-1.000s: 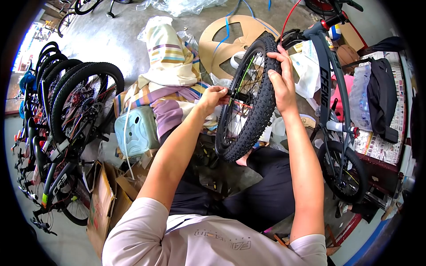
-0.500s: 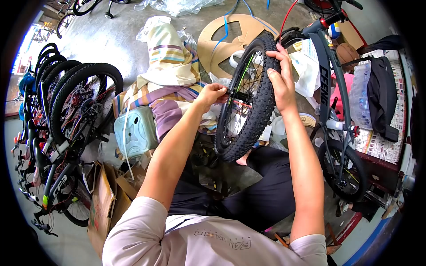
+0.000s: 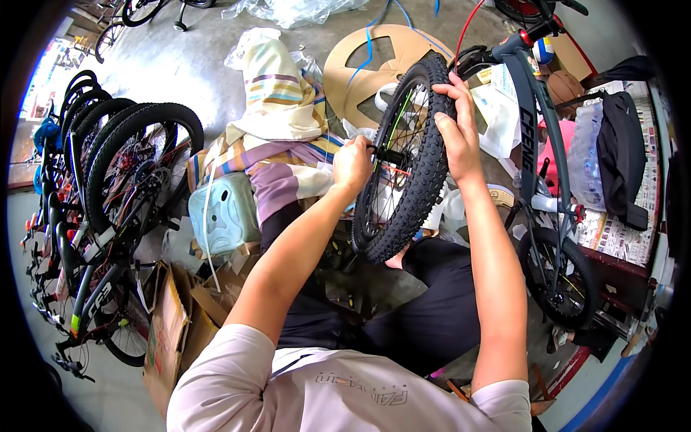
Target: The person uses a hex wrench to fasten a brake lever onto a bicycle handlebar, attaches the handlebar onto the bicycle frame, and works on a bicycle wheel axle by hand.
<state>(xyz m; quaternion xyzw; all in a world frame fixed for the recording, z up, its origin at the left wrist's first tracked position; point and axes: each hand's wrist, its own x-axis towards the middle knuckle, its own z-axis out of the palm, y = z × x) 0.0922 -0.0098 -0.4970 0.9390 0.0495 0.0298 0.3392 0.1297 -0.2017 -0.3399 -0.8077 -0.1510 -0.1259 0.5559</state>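
In the head view, the black knobby-tyred bicycle wheel [image 3: 430,171] stands at the upper centre of the frame, its long axis slanting from upper right to lower left. The left hand [image 3: 353,164], fingers curled together (what they pinch, if anything, is hidden), is nearer the black cylindrical hub [image 3: 391,156], just to its right. The right hand [image 3: 461,133] rests loosely spread against the tread's right side.
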